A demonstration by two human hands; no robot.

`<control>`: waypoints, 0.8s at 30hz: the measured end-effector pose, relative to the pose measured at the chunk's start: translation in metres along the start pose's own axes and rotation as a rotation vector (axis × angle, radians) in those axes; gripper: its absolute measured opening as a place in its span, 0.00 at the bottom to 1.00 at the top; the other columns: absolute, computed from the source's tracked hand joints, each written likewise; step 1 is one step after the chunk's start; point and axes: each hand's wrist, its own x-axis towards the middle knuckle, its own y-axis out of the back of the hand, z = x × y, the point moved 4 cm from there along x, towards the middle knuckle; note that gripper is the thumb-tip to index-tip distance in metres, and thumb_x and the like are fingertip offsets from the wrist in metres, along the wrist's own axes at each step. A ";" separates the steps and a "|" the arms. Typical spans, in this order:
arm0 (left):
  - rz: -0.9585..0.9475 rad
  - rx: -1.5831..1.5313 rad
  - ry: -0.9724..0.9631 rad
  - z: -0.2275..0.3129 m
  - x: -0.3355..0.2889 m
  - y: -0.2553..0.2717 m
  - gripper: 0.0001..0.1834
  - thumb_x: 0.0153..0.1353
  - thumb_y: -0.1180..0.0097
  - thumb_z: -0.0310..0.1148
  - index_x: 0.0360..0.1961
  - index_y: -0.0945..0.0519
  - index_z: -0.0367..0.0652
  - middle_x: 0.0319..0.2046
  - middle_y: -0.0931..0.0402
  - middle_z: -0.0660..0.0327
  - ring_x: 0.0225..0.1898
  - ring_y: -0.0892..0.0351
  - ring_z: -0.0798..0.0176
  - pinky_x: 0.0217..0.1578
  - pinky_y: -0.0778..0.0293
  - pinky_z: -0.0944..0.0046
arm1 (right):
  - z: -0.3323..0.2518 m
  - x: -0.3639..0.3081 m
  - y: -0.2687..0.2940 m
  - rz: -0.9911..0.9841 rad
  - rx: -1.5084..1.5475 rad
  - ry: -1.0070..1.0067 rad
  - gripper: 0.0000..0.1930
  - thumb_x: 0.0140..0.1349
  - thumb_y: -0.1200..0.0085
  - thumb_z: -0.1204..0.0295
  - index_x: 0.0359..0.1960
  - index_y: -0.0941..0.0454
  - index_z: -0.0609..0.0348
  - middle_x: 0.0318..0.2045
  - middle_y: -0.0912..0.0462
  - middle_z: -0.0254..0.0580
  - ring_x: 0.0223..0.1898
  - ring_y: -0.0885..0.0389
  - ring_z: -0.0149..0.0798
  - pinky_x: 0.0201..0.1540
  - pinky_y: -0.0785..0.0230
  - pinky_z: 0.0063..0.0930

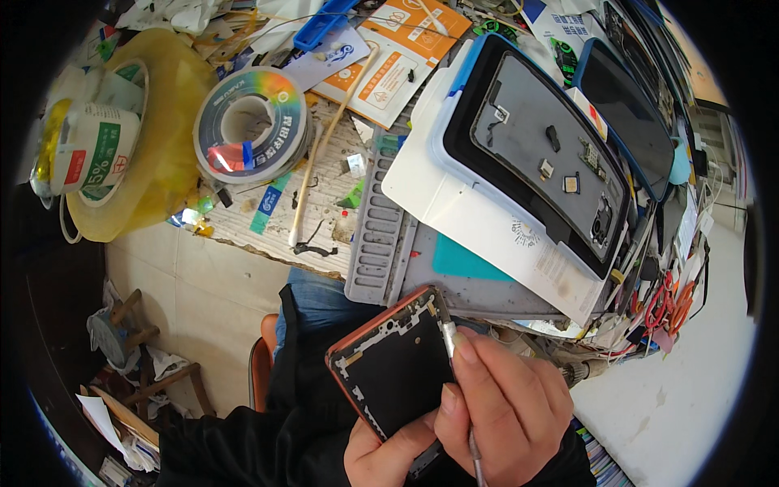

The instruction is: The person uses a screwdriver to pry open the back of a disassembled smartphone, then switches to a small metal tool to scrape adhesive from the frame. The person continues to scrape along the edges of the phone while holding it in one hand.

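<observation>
My left hand (383, 456) is closed around the lower end of an opened phone housing (395, 375) with an orange-red rim. The housing is tilted, and its black inside faces up with bare metallic patches along the edges. My right hand (519, 402) pinches a slim metal tool (450, 334) like a scraper or blade. Its tip meets the inner edge of the housing at the upper right corner, and its shaft comes out below my fingers. The fingers of my right hand rest close against the housing's right side. Part of my left hand is hidden behind the housing and my right hand.
Beyond my hands a cluttered bench holds a detached phone screen (540, 122) with small parts on it, atop a white box (479, 219) and a grey mat (377, 243). A solder spool (284, 154), yellow tape roll (166, 105), cotton swab (303, 195) and red-handled scissors (669, 304) surround these.
</observation>
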 end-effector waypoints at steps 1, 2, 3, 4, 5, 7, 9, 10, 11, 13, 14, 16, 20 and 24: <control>0.000 0.016 -0.005 0.002 0.000 -0.001 0.25 0.73 0.51 0.23 0.70 0.30 0.36 0.69 0.30 0.57 0.70 0.33 0.57 0.69 0.41 0.60 | 0.001 0.001 -0.001 -0.007 -0.005 0.007 0.13 0.65 0.39 0.75 0.49 0.14 0.69 0.44 0.12 0.49 0.34 0.13 0.45 0.35 0.21 0.32; 0.000 0.031 -0.008 0.003 0.000 -0.001 0.25 0.73 0.51 0.23 0.71 0.30 0.36 0.70 0.31 0.57 0.71 0.34 0.57 0.70 0.42 0.60 | 0.001 0.003 0.000 -0.035 -0.008 0.019 0.14 0.64 0.39 0.75 0.49 0.14 0.69 0.44 0.12 0.49 0.34 0.13 0.45 0.35 0.21 0.32; 0.002 0.053 -0.013 0.004 0.001 -0.002 0.25 0.73 0.51 0.23 0.71 0.30 0.36 0.70 0.31 0.57 0.71 0.34 0.57 0.70 0.42 0.60 | 0.001 0.004 -0.001 -0.032 -0.006 0.026 0.14 0.64 0.38 0.75 0.49 0.14 0.69 0.44 0.12 0.49 0.34 0.13 0.45 0.35 0.21 0.32; 0.003 0.074 -0.014 0.007 0.002 -0.001 0.26 0.73 0.51 0.23 0.71 0.30 0.36 0.70 0.31 0.57 0.71 0.34 0.57 0.70 0.42 0.60 | -0.001 0.007 0.000 -0.029 -0.005 0.034 0.14 0.64 0.38 0.75 0.50 0.14 0.69 0.44 0.12 0.49 0.34 0.13 0.45 0.35 0.21 0.32; 0.004 0.107 -0.019 0.009 0.002 -0.002 0.26 0.72 0.50 0.23 0.71 0.31 0.36 0.70 0.32 0.57 0.71 0.35 0.57 0.70 0.43 0.59 | -0.001 0.010 0.000 0.003 -0.002 0.034 0.14 0.64 0.38 0.75 0.50 0.14 0.69 0.44 0.12 0.48 0.34 0.13 0.45 0.35 0.21 0.31; 0.004 0.184 -0.023 0.014 0.006 0.000 0.27 0.72 0.50 0.24 0.71 0.31 0.36 0.71 0.32 0.57 0.72 0.36 0.57 0.71 0.44 0.59 | -0.003 0.016 0.001 -0.006 0.015 -0.052 0.15 0.64 0.38 0.75 0.51 0.14 0.68 0.45 0.12 0.48 0.34 0.13 0.45 0.36 0.21 0.31; -0.001 0.283 -0.036 0.020 0.009 0.001 0.27 0.72 0.49 0.24 0.72 0.31 0.36 0.71 0.33 0.56 0.72 0.36 0.56 0.71 0.44 0.59 | -0.009 0.019 0.008 -0.092 0.052 -0.221 0.15 0.64 0.38 0.76 0.51 0.14 0.67 0.46 0.12 0.48 0.35 0.13 0.45 0.36 0.20 0.32; -0.001 0.339 -0.047 0.023 0.010 0.001 0.28 0.71 0.49 0.24 0.72 0.32 0.36 0.72 0.33 0.56 0.73 0.37 0.56 0.72 0.45 0.59 | -0.009 0.020 0.008 -0.093 0.067 -0.222 0.15 0.64 0.37 0.76 0.52 0.14 0.67 0.46 0.12 0.48 0.35 0.12 0.45 0.37 0.20 0.32; -0.010 0.403 -0.057 0.026 0.011 0.002 0.28 0.71 0.49 0.24 0.72 0.32 0.36 0.72 0.34 0.56 0.73 0.37 0.56 0.72 0.45 0.59 | -0.010 0.021 0.010 -0.094 0.082 -0.222 0.15 0.64 0.37 0.76 0.52 0.14 0.66 0.46 0.12 0.48 0.36 0.12 0.45 0.37 0.20 0.32; -0.023 0.515 -0.082 0.031 0.011 0.001 0.28 0.71 0.48 0.25 0.72 0.32 0.36 0.72 0.34 0.56 0.74 0.38 0.56 0.72 0.46 0.59 | -0.010 0.019 0.010 -0.094 0.103 -0.223 0.15 0.63 0.36 0.77 0.52 0.14 0.66 0.47 0.12 0.48 0.37 0.12 0.46 0.38 0.19 0.32; -0.027 0.558 -0.091 0.032 0.011 0.001 0.29 0.71 0.48 0.25 0.72 0.32 0.36 0.73 0.35 0.56 0.74 0.38 0.56 0.73 0.47 0.59 | -0.009 0.018 0.010 -0.092 0.110 -0.224 0.15 0.63 0.36 0.77 0.52 0.14 0.66 0.47 0.12 0.48 0.37 0.12 0.46 0.38 0.19 0.32; -0.036 0.615 -0.103 0.035 0.010 0.000 0.29 0.70 0.47 0.25 0.73 0.33 0.37 0.73 0.35 0.56 0.74 0.39 0.56 0.73 0.47 0.59 | -0.007 0.016 0.009 -0.090 0.123 -0.223 0.15 0.63 0.35 0.77 0.52 0.14 0.65 0.48 0.12 0.48 0.38 0.12 0.46 0.39 0.19 0.33; -0.048 0.692 -0.112 0.038 0.010 0.001 0.31 0.70 0.46 0.26 0.73 0.33 0.37 0.74 0.37 0.56 0.75 0.41 0.55 0.74 0.49 0.59 | -0.005 0.014 0.009 -0.141 0.097 -0.186 0.16 0.64 0.37 0.74 0.53 0.16 0.67 0.48 0.12 0.52 0.35 0.13 0.44 0.35 0.21 0.31; -0.053 0.725 -0.163 0.039 0.012 0.001 0.30 0.70 0.46 0.27 0.73 0.33 0.37 0.73 0.35 0.56 0.74 0.39 0.55 0.74 0.48 0.59 | -0.004 0.013 0.009 -0.162 0.092 -0.142 0.18 0.66 0.40 0.73 0.55 0.17 0.69 0.48 0.12 0.54 0.35 0.12 0.45 0.33 0.22 0.31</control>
